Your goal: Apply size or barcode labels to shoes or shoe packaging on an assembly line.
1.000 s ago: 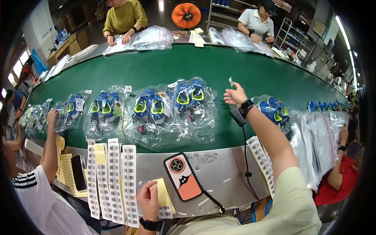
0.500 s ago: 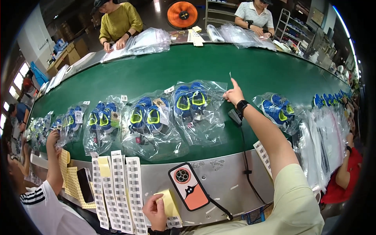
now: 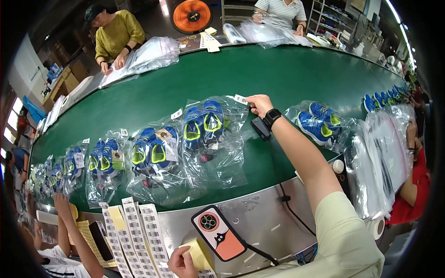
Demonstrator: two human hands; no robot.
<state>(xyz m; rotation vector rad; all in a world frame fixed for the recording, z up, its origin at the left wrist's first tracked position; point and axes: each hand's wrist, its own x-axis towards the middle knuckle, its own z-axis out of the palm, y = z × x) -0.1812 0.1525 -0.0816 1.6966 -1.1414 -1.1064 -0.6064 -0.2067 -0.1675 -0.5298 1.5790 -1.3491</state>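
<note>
Fingers point(image 3: 251, 99) (R hand point(image 3: 262, 104)) pinch wht label point(image 3: 240, 99) at bag point(image 3: 223, 169); L hand point(image 3: 182, 264) curled, grip unclear.

A green belt point(image 3: 287, 74) is carrying a row of blue shoes in clear bags point(image 3: 155, 150), with another bagged pair point(image 3: 320, 123) lying apart to the right and loose blue shoes point(image 3: 384, 98) sitting farther along. On the near side, a metal counter point(image 3: 264, 215) is bordering the belt and holding strips of white labels point(image 3: 155, 236), a pad of yellow paper point(image 3: 197, 255) and a phone in an orange-and-white case point(image 3: 219, 233). Beyond the belt, a far counter point(image 3: 190, 45) is supporting piles of clear plastic sleeves point(image 3: 153, 54).
</note>
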